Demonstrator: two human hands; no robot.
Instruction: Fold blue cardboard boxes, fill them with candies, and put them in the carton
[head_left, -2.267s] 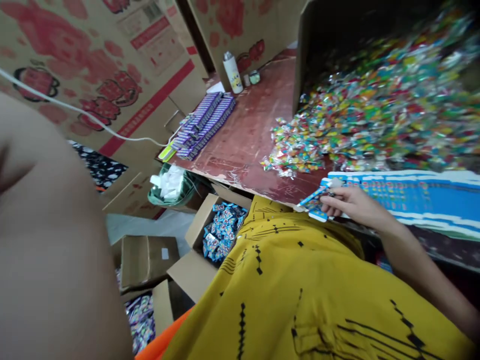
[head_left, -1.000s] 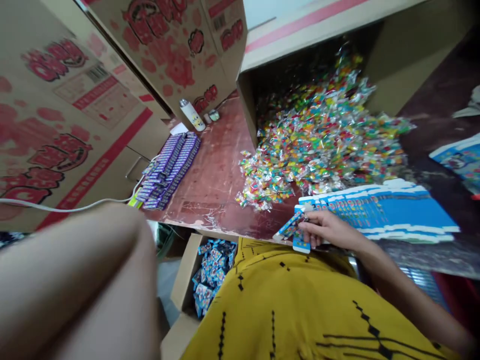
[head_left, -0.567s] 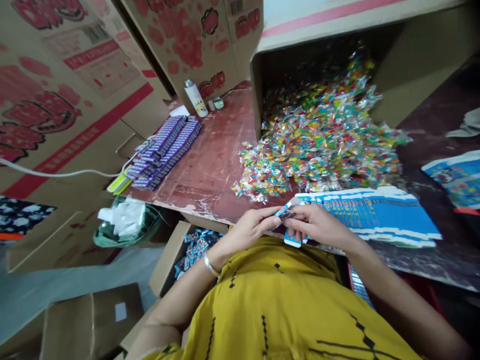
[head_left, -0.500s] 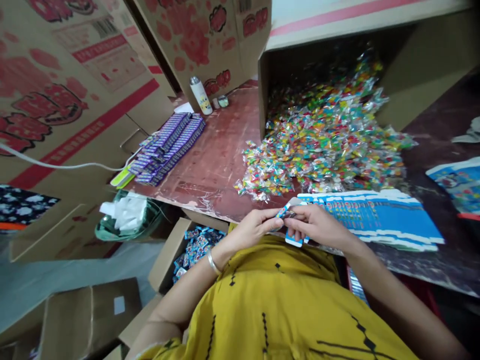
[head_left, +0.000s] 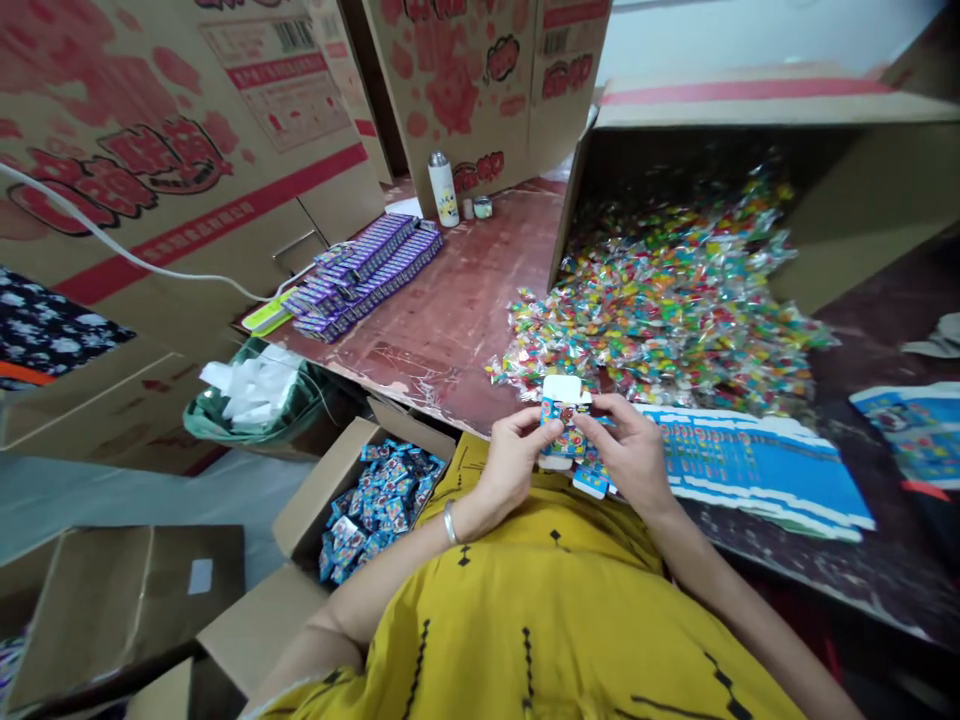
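Observation:
Between both hands is a small blue printed candy box (head_left: pixel 561 425), its white end flaps sticking out at top and bottom. My left hand (head_left: pixel 514 452) grips its left side, thumb on the front face. My right hand (head_left: pixel 628 450) pinches its right side with thumb and fingers. Under and beside the right hand lies a row of overlapping flat blue cartons (head_left: pixel 772 465) along the table edge. Beyond the hands spreads a heap of clear-wrapped colourful candies (head_left: pixel 660 310), spilling from a large cardboard box (head_left: pixel 855 200) on its side.
Purple boxes (head_left: pixel 367 275) lie stacked on the red table (head_left: pixel 457 310), with a white bottle (head_left: pixel 442 190) and small jar (head_left: pixel 482 207) behind. Below left, an open carton (head_left: pixel 300 505) holds small blue packs (head_left: pixel 386 500). A green-lined bin (head_left: pixel 247 420) stands beside the table.
The small box, earlier narrow and mostly covered by my fingers, now shows its broad printed face and spread flaps. My hands have moved slightly apart around it. The view has shifted left.

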